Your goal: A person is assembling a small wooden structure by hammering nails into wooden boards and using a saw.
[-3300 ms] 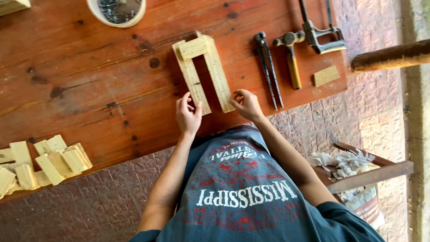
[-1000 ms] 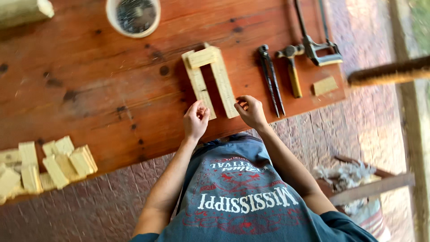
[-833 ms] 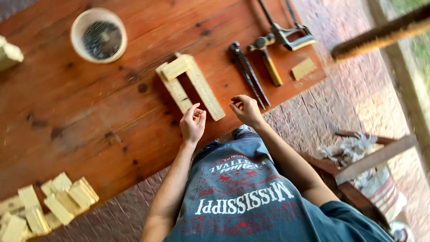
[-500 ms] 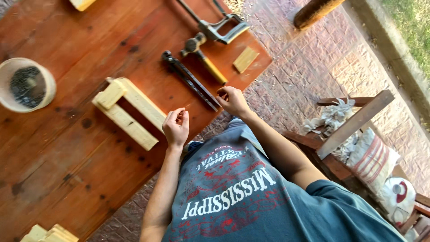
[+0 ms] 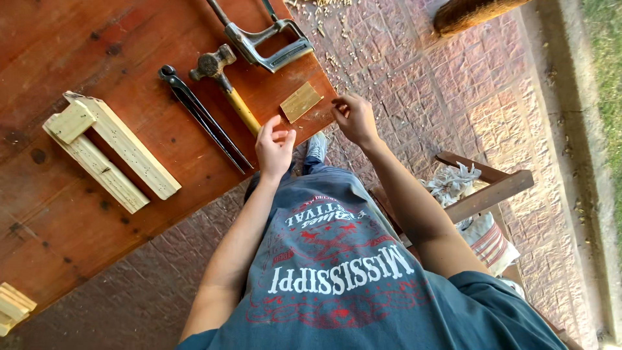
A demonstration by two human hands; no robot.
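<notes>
My left hand (image 5: 275,144) hovers at the near edge of the red-brown wooden table (image 5: 78,39), fingers loosely apart and holding nothing, right beside the yellow handle of a hammer (image 5: 227,87). My right hand (image 5: 353,118) has its fingertips on the table's corner, just right of a small flat wooden block (image 5: 301,102), and nothing shows in it. Black pincers (image 5: 201,116) lie left of the hammer. Farther left lies a frame of two pale wooden strips joined by a short cross piece (image 5: 110,152).
A metal saw frame (image 5: 265,42) lies at the table's far edge. Pale wooden blocks (image 5: 11,308) sit at the lower left. A wooden chair with bundled cloth (image 5: 479,194) stands on the paved floor to my right. A brown bristly thing (image 5: 473,11) is at the top.
Both hands left the ends of the wooden frame and moved right to the hammer and the small block. The view swung right, so the bowl and most of the block pile dropped out.
</notes>
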